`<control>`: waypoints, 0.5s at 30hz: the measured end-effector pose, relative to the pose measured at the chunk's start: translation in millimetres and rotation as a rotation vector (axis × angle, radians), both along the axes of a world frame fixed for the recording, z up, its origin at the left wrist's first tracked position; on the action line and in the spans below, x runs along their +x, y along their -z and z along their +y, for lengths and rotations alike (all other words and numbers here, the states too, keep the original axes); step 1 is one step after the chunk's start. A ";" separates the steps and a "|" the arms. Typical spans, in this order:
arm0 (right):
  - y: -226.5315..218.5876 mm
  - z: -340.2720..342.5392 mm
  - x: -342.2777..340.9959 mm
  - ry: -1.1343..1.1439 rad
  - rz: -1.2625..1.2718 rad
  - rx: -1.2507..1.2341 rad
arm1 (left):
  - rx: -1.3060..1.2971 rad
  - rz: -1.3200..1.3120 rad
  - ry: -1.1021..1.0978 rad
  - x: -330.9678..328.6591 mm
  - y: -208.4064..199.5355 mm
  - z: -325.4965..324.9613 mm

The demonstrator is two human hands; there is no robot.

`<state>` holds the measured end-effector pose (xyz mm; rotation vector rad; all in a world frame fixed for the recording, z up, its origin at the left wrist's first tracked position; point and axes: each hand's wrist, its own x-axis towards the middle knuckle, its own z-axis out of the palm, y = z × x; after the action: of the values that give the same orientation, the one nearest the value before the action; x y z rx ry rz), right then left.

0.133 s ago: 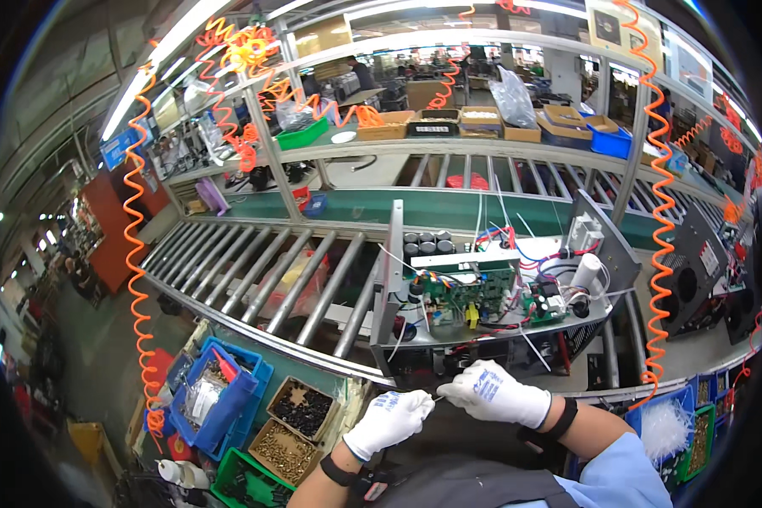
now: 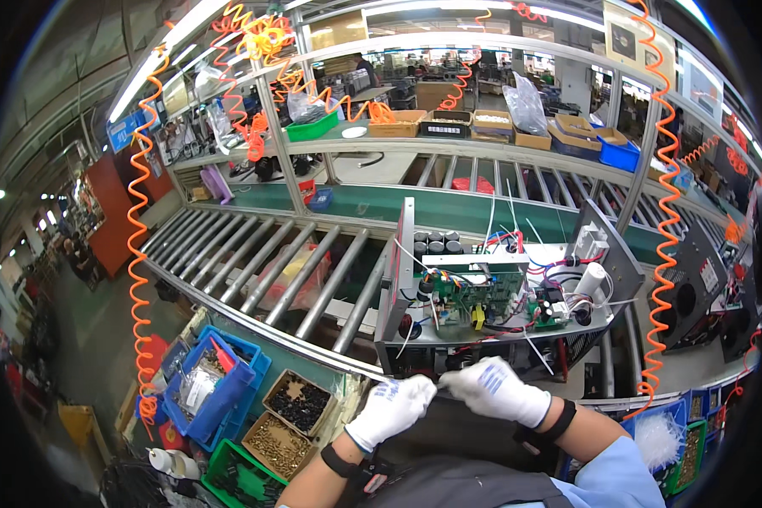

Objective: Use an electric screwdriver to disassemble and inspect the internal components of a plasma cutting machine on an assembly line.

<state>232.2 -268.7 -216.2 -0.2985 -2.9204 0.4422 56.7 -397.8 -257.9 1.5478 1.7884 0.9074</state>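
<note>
Both my hands wear white gloves and meet in front of an opened metal chassis (image 2: 516,337). My left hand (image 2: 393,411) is closed, its fingertips pinched toward the right. My right hand (image 2: 498,391) is closed too, its fingertips almost touching the left ones. Whatever lies between the fingertips is too small to make out. Inside the chassis are a green circuit board (image 2: 491,292), black capacitors (image 2: 436,243), coloured wires and a white cylinder (image 2: 592,278). The chassis rests on the roller conveyor beyond my hands.
Metal rollers (image 2: 267,279) run off to the left. Near my left arm are blue bins (image 2: 214,385), a box of black screws (image 2: 299,405), a box of brass-coloured screws (image 2: 278,443) and a green bin (image 2: 237,476). Orange coiled hoses (image 2: 135,220) hang on both sides. White ties (image 2: 657,438) fill a bin at right.
The whole view has shifted slightly. My hands stay close together in front of the chassis, with both still closed.
</note>
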 end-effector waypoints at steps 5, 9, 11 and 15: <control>-2.0 28.4 16.1 0.490 0.084 -0.315 | 0.509 0.582 -0.287 -16.5 -4.4 55.6; 19.7 38.8 17.1 0.546 0.130 -0.254 | 0.038 0.654 -0.367 -12.0 4.8 99.9; 33.7 41.3 7.2 0.590 0.193 -0.386 | 0.085 0.626 -0.430 -15.6 22.6 113.5; 39.6 26.3 -18.1 0.618 0.264 -0.662 | -0.021 0.496 -0.442 -21.6 16.4 102.6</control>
<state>214.1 -242.4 -255.7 -1.0813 -2.1775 1.1977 35.1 -295.2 -274.3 1.4754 2.5556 0.7282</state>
